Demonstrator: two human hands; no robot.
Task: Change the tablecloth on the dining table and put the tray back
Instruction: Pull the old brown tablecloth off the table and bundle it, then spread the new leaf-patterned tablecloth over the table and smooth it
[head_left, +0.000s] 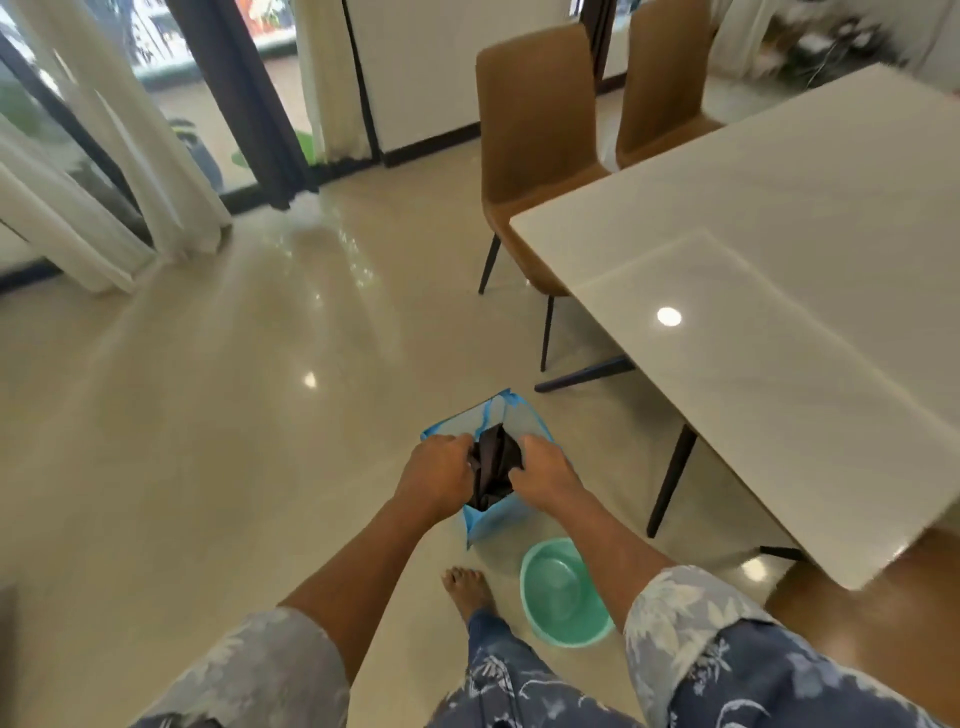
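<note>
**A:** Where is the cloth?

**B:** The dark cloth (493, 467) is bunched in the mouth of a blue bag (485, 522). The bag stands on the floor (234, 415), low in the middle of the view, and part of the cloth sits below its rim.

**A:** And the hands?

**B:** Both are clamped on the cloth. The left hand (436, 475) has its fingers curled round the folds on the left side. The right hand (545, 475) grips the right side, and the two hands are close together over the bag's opening.

**A:** Any other container?

**B:** A green basin (563, 592) sits on the floor just near and right of the bag, mouth up. It is beside a bare foot (467, 587).

**A:** How tight is it around there?

**B:** The table (779, 234) fills the right side. Its pale glossy top reflects a ceiling light, and its long left edge runs from the far corner down toward the near right. One dark table leg (672, 478) stands right of the bag, apart from it. Two brown chairs sit at the far side. The nearer chair (535, 130) is against the table's far-left corner, and the farther chair (665, 78) is behind it.

**A:** And to the left?

**B:** Wide shiny floor stretches left and far, up to white curtains (130, 156) and glass doors.
</note>
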